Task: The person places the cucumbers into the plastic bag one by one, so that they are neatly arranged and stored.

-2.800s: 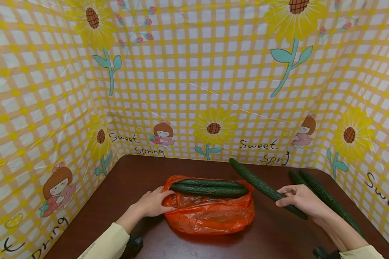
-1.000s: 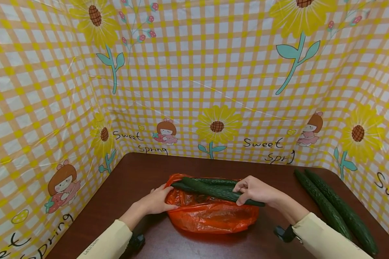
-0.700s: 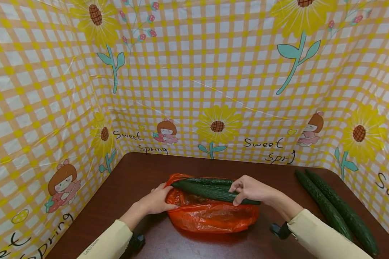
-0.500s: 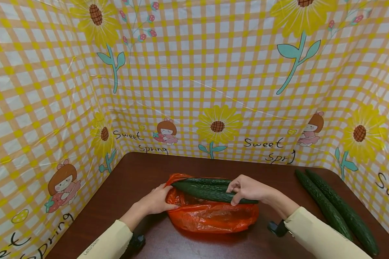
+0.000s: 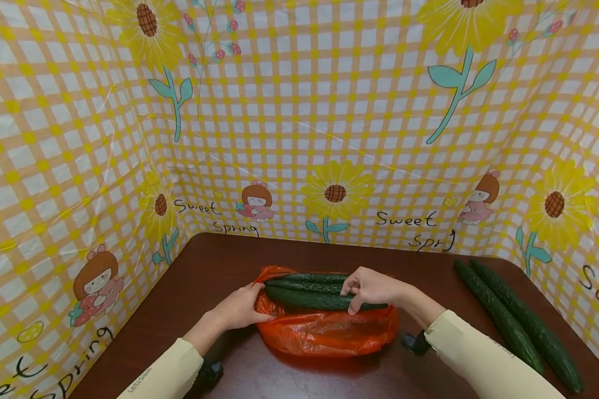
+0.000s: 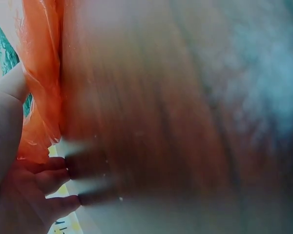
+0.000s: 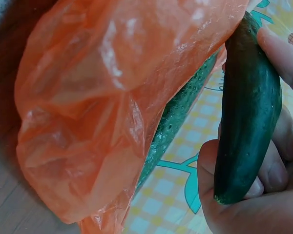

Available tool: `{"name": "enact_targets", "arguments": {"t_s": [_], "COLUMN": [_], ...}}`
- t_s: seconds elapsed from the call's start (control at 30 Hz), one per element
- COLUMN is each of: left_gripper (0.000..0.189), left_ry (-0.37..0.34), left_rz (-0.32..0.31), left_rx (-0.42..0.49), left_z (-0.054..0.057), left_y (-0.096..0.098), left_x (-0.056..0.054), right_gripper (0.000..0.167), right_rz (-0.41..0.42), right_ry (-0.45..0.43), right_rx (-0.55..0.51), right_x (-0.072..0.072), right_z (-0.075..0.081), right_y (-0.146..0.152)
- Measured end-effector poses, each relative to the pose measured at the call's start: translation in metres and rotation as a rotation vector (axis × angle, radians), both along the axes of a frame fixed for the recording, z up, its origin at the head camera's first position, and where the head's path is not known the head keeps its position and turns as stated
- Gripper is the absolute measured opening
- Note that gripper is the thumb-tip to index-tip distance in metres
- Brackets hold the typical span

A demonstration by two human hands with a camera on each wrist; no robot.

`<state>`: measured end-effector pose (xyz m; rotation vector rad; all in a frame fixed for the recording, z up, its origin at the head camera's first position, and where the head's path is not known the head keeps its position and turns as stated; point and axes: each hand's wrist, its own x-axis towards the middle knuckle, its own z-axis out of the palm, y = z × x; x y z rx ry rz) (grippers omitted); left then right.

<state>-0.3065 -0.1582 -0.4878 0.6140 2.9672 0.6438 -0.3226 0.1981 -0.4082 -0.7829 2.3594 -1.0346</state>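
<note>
An orange-red plastic bag (image 5: 329, 335) lies on its side at the middle of the table, mouth spread, cucumbers (image 5: 314, 277) lying inside it. My left hand (image 5: 239, 306) holds the left edge of the mouth, thumb at the front rim and fingers outside; in the left wrist view the bag's film (image 6: 41, 73) runs between thumb and fingers (image 6: 53, 180). My right hand (image 5: 376, 288) grips a dark green cucumber (image 5: 301, 298) near its right end, low in the mouth, in front of the others. Seen from the right wrist, that cucumber's blunt end (image 7: 246, 112) lies between thumb and curled fingers.
Two long cucumbers (image 5: 499, 318) lie side by side along the right of the dark brown table (image 5: 219, 257). Checked yellow sheeting (image 5: 279, 138) with printed sunflowers rises behind the table and on both sides. Black wrist devices (image 5: 415, 343) sit under the cuffs.
The right hand brought the cucumber from the table's right side over to the bag, then lowered it leftward into the mouth. The left hand stays at the bag's left edge.
</note>
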Motion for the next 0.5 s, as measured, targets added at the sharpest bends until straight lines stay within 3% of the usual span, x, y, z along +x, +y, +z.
{"name": "enact_targets", "arguments": {"t_s": [0.13,0.3,0.5], "left_gripper": [0.092,0.092,0.092], "left_ry": [-0.008,-0.031,-0.056], "left_rz": [-0.001,0.007,0.015], "left_rx": [0.005,0.002,0.024], "left_z": [0.001,0.001,0.002], "left_y": [-0.001,-0.002,-0.004], "left_x": [-0.001,0.001,0.001], "right_gripper": [0.038,0.006,0.03], "right_rz": [0.01,0.075,0.119], "right_ry": [0.009,0.042,0.107], "right_rx": [0.009,0.039,0.085], "right_x": [-0.006,-0.013,-0.022], "right_z": [0.0,-0.001,-0.002], "right_y": [-0.002,-0.002,0.0]}}
